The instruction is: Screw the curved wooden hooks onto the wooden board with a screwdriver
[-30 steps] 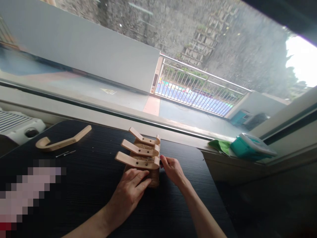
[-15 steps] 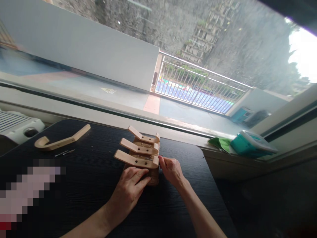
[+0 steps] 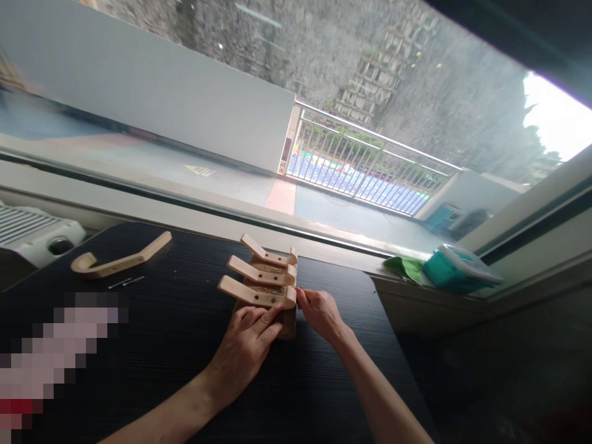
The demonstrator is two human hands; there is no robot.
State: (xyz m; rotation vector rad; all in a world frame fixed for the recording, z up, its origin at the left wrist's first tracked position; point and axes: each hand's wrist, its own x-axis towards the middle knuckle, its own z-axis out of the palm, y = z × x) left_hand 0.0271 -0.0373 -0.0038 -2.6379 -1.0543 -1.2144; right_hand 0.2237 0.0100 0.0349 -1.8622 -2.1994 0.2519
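Note:
A wooden rack with three upturned hooks lies on the black table. My left hand lies on the near end of its base board, fingers stretched flat and pressing it down. My right hand is at the rack's right edge, fingers pinched against the nearest hook's end; what they hold is too small to make out. A loose wooden hook lies at the far left of the table, with small screws just in front of it.
A white appliance sits beyond the table's left end. On the window sill to the right lie a teal box and a green cloth. A window runs behind the table. A pixelated patch covers the lower left.
The view shifted slightly. My left hand slid a little up the board toward the nearest hook; my right hand stays pinched at the rack's right edge.

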